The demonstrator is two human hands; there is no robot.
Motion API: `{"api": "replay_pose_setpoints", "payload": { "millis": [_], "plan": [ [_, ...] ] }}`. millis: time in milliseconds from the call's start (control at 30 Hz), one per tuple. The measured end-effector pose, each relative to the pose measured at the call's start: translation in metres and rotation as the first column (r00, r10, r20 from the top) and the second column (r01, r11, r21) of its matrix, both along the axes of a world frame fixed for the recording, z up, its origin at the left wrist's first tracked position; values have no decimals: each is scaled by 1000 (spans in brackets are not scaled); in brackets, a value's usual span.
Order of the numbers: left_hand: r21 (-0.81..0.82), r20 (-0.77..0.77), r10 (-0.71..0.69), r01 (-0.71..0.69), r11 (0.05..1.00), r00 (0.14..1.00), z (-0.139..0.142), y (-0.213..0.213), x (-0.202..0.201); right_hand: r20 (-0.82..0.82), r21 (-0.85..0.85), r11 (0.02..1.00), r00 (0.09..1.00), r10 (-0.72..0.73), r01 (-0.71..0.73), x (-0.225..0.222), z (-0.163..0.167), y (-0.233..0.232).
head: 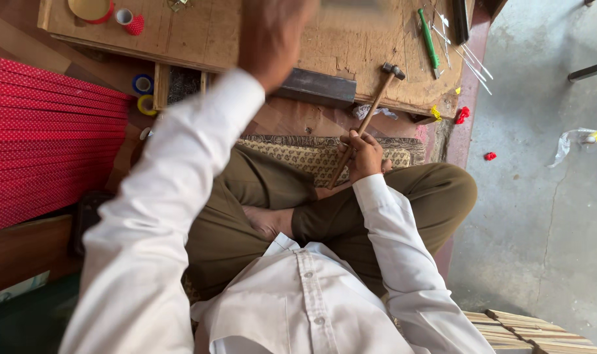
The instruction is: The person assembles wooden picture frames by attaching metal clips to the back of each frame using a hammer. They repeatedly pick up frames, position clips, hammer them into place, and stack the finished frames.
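1. Low, scarred wooden work board (pixel 351 46) lies just beyond both hands, across the seated person's crossed legs, so everything on it is within arm's reach.
2. Stack of red dotted fabric-covered panels (pixel 49 144) sits well out to the left of the left hand, piled flat beside the board, handy but out of the hammering area.
3. Dark steel angle bar (pixel 315 86) rests along the board's near edge, just below the left hand; it reads as a hard edge to strike against.
4. Left hand (pixel 272 39) is raised over the board, blurred by motion; I cannot tell whether it is open or closed, or if it holds anything.
5. Small metal-headed hammer with a thin wooden handle (pixel 367 118) is gripped low on the handle by the right hand (pixel 364 156), fingers wrapped around it; the head rests on the board's edge beyond the hand, parked rather than swung.
6. Green-handled screwdriver (pixel 429 40) and thin metal rods (pixel 472 62) lie beyond the right hand, on the board's right end.
7. Tape rolls (pixel 142 84) tucked under the board, left of the left hand.
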State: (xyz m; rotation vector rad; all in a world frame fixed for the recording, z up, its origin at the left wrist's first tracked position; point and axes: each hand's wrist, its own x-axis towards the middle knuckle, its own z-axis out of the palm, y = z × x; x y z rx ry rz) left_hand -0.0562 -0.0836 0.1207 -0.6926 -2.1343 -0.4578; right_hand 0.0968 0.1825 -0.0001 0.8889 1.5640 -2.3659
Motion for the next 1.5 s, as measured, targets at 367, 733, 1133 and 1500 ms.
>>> {"api": "replay_pose_setpoints", "payload": {
  "millis": [367,733,1133,1500],
  "plan": [
    [10,405,-11,8,1000,914,-116,-24,48,-169,117,988,982,-79,100,9,0,-23],
    [114,429,-37,-13,993,903,-104,-30,39,-202,402,888,968,-150,222,-78,-17,-45],
    [-62,737,304,-388,920,604,-109,-166,53,-121,296,947,989,-89,122,-77,-21,-44],
    [-477,804,544,-287,831,238,-145,-198,31,-115,151,984,991,-72,89,-1,-1,-34]
  ]
}}
